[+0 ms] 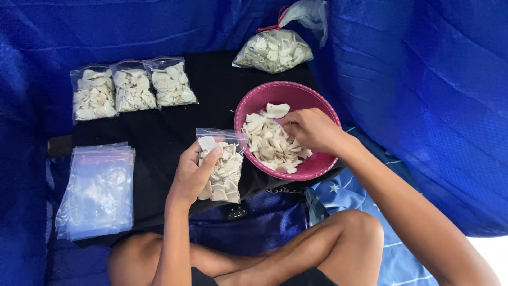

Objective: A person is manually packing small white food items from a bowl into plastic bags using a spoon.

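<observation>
Blue tarpaulin [423, 106] walls in a black cloth [169, 132] spread before a person sitting cross-legged. Far left of both hands lies a stack of empty clear zip bags [98, 190], flat and within easy reach of the left arm. Beyond the left fingers, at the cloth's far edge, three filled bags of pale chips [132, 90] lie side by side, apparently set out of the way.

The left hand [193, 175] grips a half-filled zip bag [222, 167], thumb across the front and fingers curled behind it, holding it upright with its mouth tilted toward the bowl; this looks meant to keep the opening ready beside the supply. Just right of that bag stands a pink plastic bowl [309, 100] holding loose white chips [270, 145].

The right hand [312, 130] reaches into the bowl, fingers bent down and drawn close on the pile. Their tips are hidden under the knuckles, so whether they pinch any chips cannot be told. Beyond the right fingers, a large tied bulk bag of chips [272, 50] leans against the tarpaulin. Whether the small bag's mouth is open is hard to make out through its clear film.
</observation>
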